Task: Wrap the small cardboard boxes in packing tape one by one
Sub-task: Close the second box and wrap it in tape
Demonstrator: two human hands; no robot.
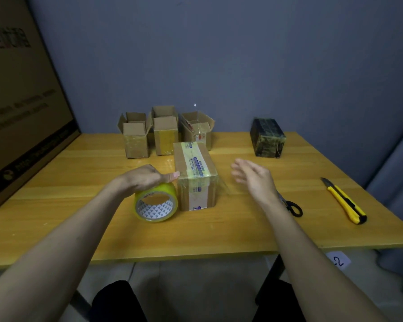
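While the wrap is under way: 1 closed cardboard box [194,175] stands mid-surface, already crossed by tape along its top and front.
Tape roll: the yellow tape roll [156,204] stands on edge, touching the box's left side.
Left hand: the left hand [147,176] curls over the top of the roll and grips it, thumb tip against the box edge.
Right hand: the right hand [254,176] hovers just right of the box, fingers relaxed and apart, holding nothing.
Loose film: a clear strip seems to trail off the box's right front corner; blur hides its exact end.
Step in hand, likely: drawing tape around the box.
Doing it well: pin the box with the free hand, keep the roll low and taut, press each run flat before turning.
Waiting: 3 open boxes [164,132] at the back.
Cutters: scissors [293,208] and utility knife [346,202] lie to the right.
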